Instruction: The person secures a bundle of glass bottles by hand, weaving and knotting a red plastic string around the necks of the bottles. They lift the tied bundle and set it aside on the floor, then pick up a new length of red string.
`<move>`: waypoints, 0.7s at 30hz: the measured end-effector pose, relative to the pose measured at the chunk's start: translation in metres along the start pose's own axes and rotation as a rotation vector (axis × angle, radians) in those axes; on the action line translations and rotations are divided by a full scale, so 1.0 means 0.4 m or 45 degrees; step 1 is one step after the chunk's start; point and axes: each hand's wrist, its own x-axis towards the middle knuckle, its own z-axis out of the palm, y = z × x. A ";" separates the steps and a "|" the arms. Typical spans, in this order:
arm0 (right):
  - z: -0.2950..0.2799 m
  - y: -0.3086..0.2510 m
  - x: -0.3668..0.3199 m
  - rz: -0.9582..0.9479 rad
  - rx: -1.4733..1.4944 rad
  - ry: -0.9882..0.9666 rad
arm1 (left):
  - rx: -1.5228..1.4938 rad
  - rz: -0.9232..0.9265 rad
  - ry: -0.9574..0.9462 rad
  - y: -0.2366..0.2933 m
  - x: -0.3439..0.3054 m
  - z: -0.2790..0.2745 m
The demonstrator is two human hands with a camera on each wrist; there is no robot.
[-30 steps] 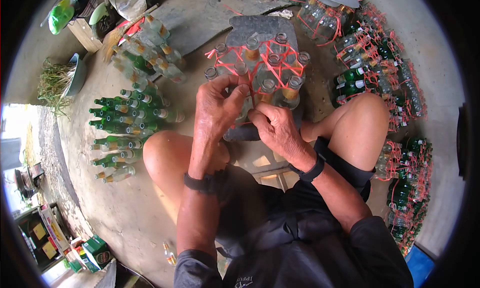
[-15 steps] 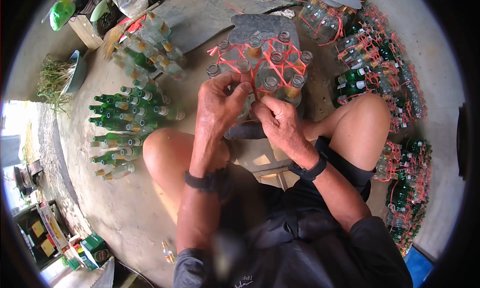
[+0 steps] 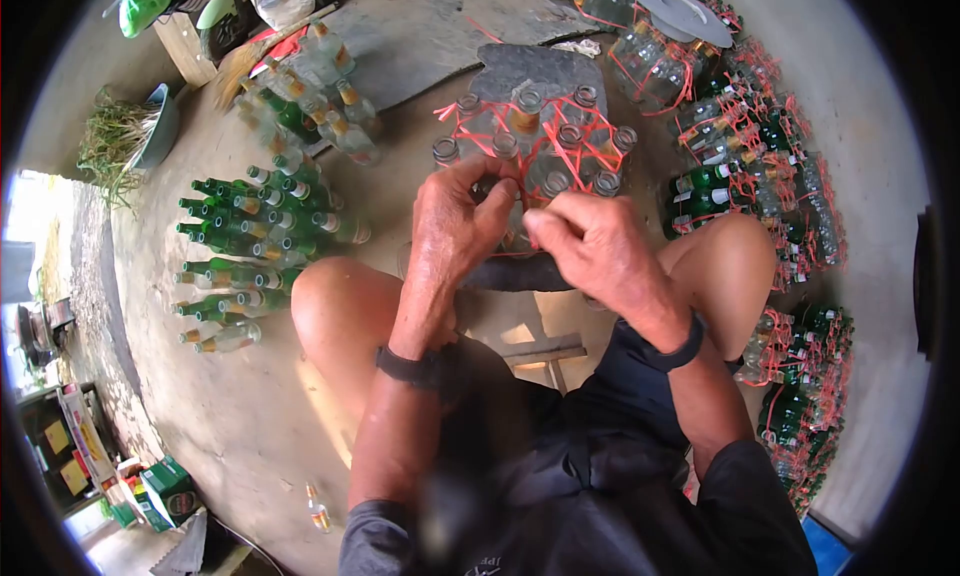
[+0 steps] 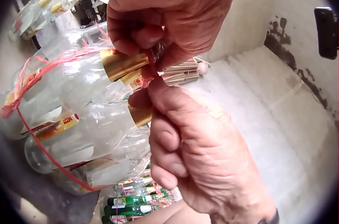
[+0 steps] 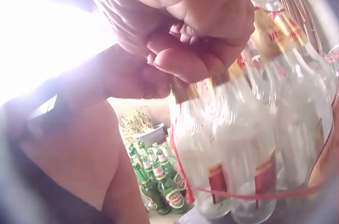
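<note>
A bundle of clear glass bottles point(image 4: 95, 134) with gold neck labels stands in front of me, laced together by red plastic twine point(image 3: 560, 163) across the necks. My left hand point(image 3: 465, 216), at the bundle's near left bottle, pinches the twine between thumb and forefinger. Just to its right, my right hand point(image 3: 600, 246) also pinches the twine, its fingers curled. A short red stretch of twine point(image 4: 152, 65) runs between both hands at the gold necks in the left wrist view. Another red strand circles the bottles lower down. My curled fingers hide part of the near necks.
Loose green bottles point(image 3: 240, 221) and clear bottles point(image 3: 345, 131) stand on the floor to the left. More tied bundles point(image 3: 745, 166) line the right wall. A grey sheet point(image 3: 540, 71) lies under the bundle. My knees point(image 3: 335, 301) flank the work.
My right hand has shifted right and turned, its elbow swinging outward. My left hand keeps its pinch near the same neck. The whole bundle sits slightly lower and farther right in the head view.
</note>
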 end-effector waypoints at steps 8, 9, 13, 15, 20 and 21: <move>-0.077 0.039 0.160 -0.531 -0.819 0.033 | -0.022 -0.029 -0.041 0.003 -0.001 -0.001; -0.076 0.048 0.180 -0.618 -0.943 -0.041 | -0.020 -0.019 -0.044 0.002 0.000 0.000; -0.074 0.049 0.221 -0.588 -1.079 -0.200 | -0.038 -0.008 -0.048 -0.003 0.001 0.002; -0.076 0.047 0.236 -0.610 -1.158 -0.337 | -0.031 -0.022 -0.026 -0.010 0.003 0.004; -0.074 0.062 0.255 -0.678 -1.091 -0.367 | -0.061 -0.062 -0.013 -0.004 0.002 0.003; -0.077 0.057 0.258 -0.659 -1.102 -0.418 | -0.074 -0.043 -0.011 -0.008 0.003 0.005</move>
